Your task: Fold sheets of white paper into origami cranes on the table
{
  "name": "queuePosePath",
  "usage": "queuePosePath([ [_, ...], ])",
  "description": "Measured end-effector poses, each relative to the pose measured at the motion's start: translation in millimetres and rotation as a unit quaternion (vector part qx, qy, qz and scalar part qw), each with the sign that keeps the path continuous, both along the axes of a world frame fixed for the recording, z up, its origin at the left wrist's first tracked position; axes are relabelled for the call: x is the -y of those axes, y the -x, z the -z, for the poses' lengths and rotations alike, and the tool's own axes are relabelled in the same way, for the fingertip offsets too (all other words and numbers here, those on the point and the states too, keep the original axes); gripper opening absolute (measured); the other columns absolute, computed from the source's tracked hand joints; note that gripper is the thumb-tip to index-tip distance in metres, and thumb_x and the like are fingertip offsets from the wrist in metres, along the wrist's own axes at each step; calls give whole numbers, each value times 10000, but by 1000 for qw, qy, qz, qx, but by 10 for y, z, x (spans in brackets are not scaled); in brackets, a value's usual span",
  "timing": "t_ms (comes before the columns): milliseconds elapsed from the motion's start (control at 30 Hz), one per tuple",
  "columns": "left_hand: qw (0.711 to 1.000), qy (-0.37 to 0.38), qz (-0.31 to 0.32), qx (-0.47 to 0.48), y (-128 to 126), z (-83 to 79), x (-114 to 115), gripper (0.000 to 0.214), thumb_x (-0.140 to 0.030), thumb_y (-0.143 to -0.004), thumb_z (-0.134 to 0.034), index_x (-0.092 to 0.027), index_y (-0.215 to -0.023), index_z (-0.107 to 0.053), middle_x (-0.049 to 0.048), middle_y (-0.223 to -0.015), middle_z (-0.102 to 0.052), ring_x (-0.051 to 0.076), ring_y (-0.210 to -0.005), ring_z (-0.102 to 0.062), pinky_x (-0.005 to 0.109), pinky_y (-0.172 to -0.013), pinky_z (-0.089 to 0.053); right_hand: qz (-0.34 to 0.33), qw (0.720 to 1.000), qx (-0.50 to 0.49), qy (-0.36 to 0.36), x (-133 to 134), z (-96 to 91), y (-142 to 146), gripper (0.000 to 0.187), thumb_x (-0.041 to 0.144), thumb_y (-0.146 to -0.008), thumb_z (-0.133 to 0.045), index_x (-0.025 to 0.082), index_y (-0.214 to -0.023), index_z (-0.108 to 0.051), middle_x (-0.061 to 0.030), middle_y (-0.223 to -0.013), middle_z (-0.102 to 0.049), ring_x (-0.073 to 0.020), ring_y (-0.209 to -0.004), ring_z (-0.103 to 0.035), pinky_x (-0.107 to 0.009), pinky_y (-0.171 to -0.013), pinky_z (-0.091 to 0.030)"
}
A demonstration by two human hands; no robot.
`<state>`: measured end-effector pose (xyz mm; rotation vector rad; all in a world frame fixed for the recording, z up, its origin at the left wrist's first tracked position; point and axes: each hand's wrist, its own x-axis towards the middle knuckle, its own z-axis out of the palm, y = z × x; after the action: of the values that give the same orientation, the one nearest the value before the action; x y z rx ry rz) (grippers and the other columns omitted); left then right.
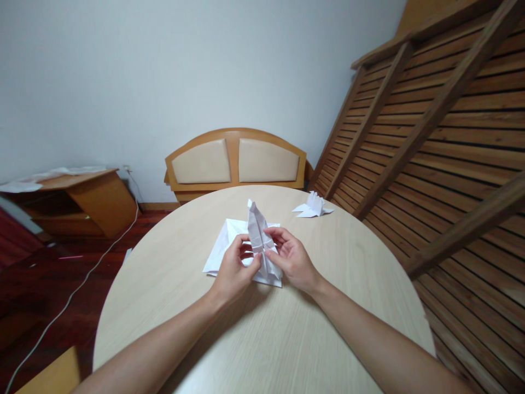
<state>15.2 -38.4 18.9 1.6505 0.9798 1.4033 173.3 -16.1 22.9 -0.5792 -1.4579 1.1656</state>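
Observation:
Between my two hands stands a folded piece of white paper (256,227), narrow and pointed at its top, with a crease line down its middle. My left hand (238,265) pinches its lower left side between thumb and fingers. On the lower right side, my right hand (294,260) grips it the same way. Beneath and behind it, white paper sheets (223,246) lie on the table, partly covered by my hands. Farther back to the right sits a finished-looking white folded paper figure (314,205) with pointed flaps.
The round pale wooden table (172,284) fills the middle. Behind it is a headboard (233,158) with cream panels against the wall. A slatted wooden frame (447,142) leans along the right. At left, a wooden cabinet (94,200) stands near a white cable (88,273) on the floor.

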Motion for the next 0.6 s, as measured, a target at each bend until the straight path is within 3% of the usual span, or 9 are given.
queuePosePath([
  [100, 1000, -3, -2, -19, -1, 14, -10, 306, -256, -837, -687, -188, -1088, -527, 77, -1062, -667, 199, -931, -677, 365, -839, -556, 17, 1000, 5, -2, -7, 18, 14, 420, 217, -761, -738, 245, -1155, -593, -62, -1149, -667, -186, -1054, -648, -349, -972, -509],
  [333, 999, 2, -16, -30, -10, -13, 12, 304, -313, -848, -666, -190, -1096, -540, 63, -997, -662, 185, -869, -664, 316, -744, -558, 70, 997, 27, -7, 16, -19, -10, 284, 279, -859, -671, 249, -1126, -579, -58, -1087, -682, -181, -984, -673, -343, -877, -551],
  [533, 999, 0, -27, -17, -27, -24, 37, 285, -320, -903, -594, -172, -1146, -566, 89, -1023, -674, 175, -818, -653, 277, -667, -530, 45, 993, 84, -64, 33, -15, -53, 571, 143, -782, -695, 275, -1307, -511, -69, -1226, -626, -186, -1060, -639, -330, -900, -536],
  [600, 999, 8, -32, -15, -23, -9, 40, 298, -341, -933, -566, -168, -1175, -567, 95, -1026, -681, 181, -818, -653, 279, -662, -516, 50, 993, 85, -63, 33, -9, -54, 578, 144, -796, -682, 276, -1327, -497, -71, -1238, -623, -185, -1074, -633, -325, -900, -534],
])
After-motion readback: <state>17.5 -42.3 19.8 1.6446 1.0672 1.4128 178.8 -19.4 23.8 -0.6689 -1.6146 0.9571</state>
